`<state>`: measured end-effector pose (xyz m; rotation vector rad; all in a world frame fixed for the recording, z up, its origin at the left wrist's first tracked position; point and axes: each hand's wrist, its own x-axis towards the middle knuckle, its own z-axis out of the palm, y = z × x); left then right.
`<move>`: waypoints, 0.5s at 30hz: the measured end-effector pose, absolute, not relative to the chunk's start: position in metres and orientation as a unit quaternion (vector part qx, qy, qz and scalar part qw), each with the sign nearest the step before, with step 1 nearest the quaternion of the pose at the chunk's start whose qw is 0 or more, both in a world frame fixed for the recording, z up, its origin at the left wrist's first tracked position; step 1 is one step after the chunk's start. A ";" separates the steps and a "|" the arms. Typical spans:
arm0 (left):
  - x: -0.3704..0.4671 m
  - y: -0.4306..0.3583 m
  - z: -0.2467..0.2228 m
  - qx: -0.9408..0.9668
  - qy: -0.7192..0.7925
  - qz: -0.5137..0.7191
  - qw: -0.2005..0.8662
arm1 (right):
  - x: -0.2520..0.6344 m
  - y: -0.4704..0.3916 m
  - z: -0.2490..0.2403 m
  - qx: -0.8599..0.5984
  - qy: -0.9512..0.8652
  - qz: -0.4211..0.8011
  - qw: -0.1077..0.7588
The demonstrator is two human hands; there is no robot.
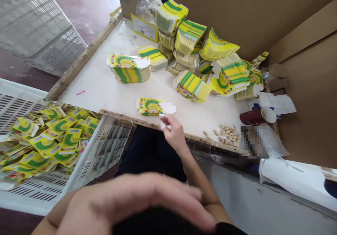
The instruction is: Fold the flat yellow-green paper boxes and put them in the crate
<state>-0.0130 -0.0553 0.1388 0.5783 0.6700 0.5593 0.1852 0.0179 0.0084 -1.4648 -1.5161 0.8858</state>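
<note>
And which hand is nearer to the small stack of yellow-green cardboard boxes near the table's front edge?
Right. The right hand has its fingertips beside the white flaps of the small stack; the left hand is farther off, blurred, near the camera.

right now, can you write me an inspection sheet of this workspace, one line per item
surface: white tabletop, wooden edging, small pink strip at left
job's things: small box stack near the front edge, larger box stacks behind, loose boxes in the left crate
clutter: peanuts near the front edge at right, red cup on its side, clear bag
grippers: bare hands; right hand at the small stack, grip unclear; left hand blurred, close to the camera
cables: nothing seen that is clearly one
surroundings: cardboard wall behind, white crates at upper left
</note>
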 end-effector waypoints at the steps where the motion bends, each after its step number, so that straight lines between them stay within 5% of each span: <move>1: -0.006 -0.042 0.129 0.316 0.301 0.259 0.862 | 0.184 0.034 0.007 -0.606 -0.622 0.301 0.394; 8: -0.003 -0.022 0.028 0.312 0.542 0.272 0.731 | 0.176 0.081 -0.022 -0.648 -0.659 0.236 0.302; 15: 0.004 -0.011 0.015 0.278 0.511 0.345 0.736 | 0.176 0.066 -0.001 -0.633 -0.624 0.293 0.352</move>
